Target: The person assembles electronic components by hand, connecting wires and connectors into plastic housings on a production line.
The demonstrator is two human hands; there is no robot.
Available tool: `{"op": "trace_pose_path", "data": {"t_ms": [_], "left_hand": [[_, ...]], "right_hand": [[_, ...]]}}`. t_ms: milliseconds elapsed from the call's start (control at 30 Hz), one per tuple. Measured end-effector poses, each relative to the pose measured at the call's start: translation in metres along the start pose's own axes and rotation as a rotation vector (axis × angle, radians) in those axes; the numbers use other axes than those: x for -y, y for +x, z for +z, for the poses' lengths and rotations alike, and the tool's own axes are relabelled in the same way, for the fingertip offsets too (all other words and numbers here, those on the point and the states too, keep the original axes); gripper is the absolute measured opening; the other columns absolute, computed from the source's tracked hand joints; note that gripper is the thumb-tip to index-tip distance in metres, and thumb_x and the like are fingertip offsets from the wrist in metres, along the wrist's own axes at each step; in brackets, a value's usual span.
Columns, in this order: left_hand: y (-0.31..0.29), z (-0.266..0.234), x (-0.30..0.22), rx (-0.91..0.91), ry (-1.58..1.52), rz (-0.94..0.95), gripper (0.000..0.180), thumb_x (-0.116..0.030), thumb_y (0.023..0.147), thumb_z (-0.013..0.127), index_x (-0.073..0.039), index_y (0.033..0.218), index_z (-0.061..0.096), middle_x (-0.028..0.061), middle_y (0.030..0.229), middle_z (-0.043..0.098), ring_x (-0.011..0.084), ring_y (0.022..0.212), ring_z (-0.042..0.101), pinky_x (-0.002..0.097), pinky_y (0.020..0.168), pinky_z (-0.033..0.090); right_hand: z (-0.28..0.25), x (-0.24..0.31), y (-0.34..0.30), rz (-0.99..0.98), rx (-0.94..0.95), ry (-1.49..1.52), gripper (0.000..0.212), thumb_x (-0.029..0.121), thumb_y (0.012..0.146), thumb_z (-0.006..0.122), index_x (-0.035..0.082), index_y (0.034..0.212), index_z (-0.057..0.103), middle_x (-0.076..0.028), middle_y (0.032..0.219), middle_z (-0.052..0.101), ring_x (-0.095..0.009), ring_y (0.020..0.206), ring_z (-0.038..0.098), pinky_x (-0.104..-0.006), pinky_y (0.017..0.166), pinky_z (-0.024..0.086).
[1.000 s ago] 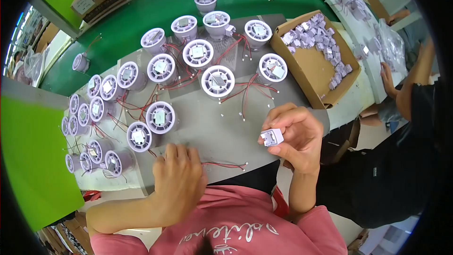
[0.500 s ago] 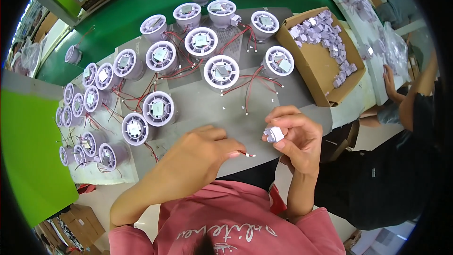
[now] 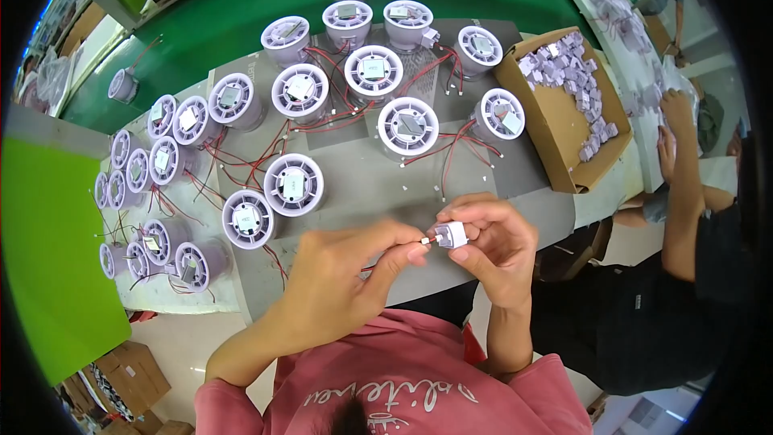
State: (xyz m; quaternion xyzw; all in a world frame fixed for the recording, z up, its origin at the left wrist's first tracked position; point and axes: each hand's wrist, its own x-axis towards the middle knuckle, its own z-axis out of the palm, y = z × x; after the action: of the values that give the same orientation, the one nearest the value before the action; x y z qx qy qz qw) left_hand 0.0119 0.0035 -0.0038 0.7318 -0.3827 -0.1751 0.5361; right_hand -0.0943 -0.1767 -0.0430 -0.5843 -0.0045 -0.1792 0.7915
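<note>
Between its thumb and index finger, my left hand pinches a thin red-and-black wire with small white end connectors. My right hand grips a small pale lilac plastic block by its sides, its notched end facing left. One white connector sits right at that end; whether it is inside the block I cannot tell. Both hands are above the grey mat, close to its front edge. Left of them stand two lilac round cup-shaped housings with spoked rims and a pale square on top.
Several more such housings with trailing red-and-black wires cover the mat's left and far parts. An open cardboard box of lilac blocks stands at the right. Past it, another person's arm reaches over a white table.
My left hand has risen and moved right, bringing the wire's connectors up against the lilac block. My right hand has shifted slightly left. The whole view has shifted a little.
</note>
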Motion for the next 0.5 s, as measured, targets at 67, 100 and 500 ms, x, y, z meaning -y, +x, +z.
{"op": "trace_pose_path", "data": {"t_ms": [67, 100, 500], "left_hand": [[0.0, -0.002, -0.001, 0.036, -0.05, -0.03, 0.007, -0.008, 0.093, 0.067, -0.004, 0.097, 0.07, 0.0067, 0.08, 0.073, 0.0217, 0.061, 0.068, 0.0294, 0.052, 0.049], [0.0, -0.003, -0.002, 0.034, -0.052, -0.03, 0.007, -0.008, 0.093, 0.067, -0.004, 0.097, 0.07, 0.0067, 0.08, 0.073, 0.0217, 0.061, 0.068, 0.0294, 0.052, 0.049], [0.005, -0.012, -0.007, 0.158, -0.051, -0.047, 0.005, -0.009, 0.09, 0.068, -0.005, 0.09, 0.069, 0.0063, 0.069, 0.07, 0.0245, 0.056, 0.068, 0.0327, 0.047, 0.049]], "right_hand": [[0.004, -0.003, 0.001, -0.083, 0.005, -0.016, 0.039, -0.018, 0.08, 0.067, -0.01, 0.117, 0.062, -0.024, 0.119, 0.062, -0.028, 0.107, 0.066, -0.037, 0.09, 0.056], [0.004, -0.004, 0.001, -0.082, 0.006, -0.018, 0.039, -0.018, 0.08, 0.067, -0.01, 0.117, 0.062, -0.024, 0.119, 0.062, -0.028, 0.107, 0.066, -0.037, 0.09, 0.056], [0.018, 0.016, 0.002, -0.084, 0.004, -0.397, 0.034, -0.011, 0.074, 0.074, -0.004, 0.107, 0.073, -0.018, 0.107, 0.07, -0.026, 0.096, 0.069, -0.0337, 0.084, 0.055]]}}
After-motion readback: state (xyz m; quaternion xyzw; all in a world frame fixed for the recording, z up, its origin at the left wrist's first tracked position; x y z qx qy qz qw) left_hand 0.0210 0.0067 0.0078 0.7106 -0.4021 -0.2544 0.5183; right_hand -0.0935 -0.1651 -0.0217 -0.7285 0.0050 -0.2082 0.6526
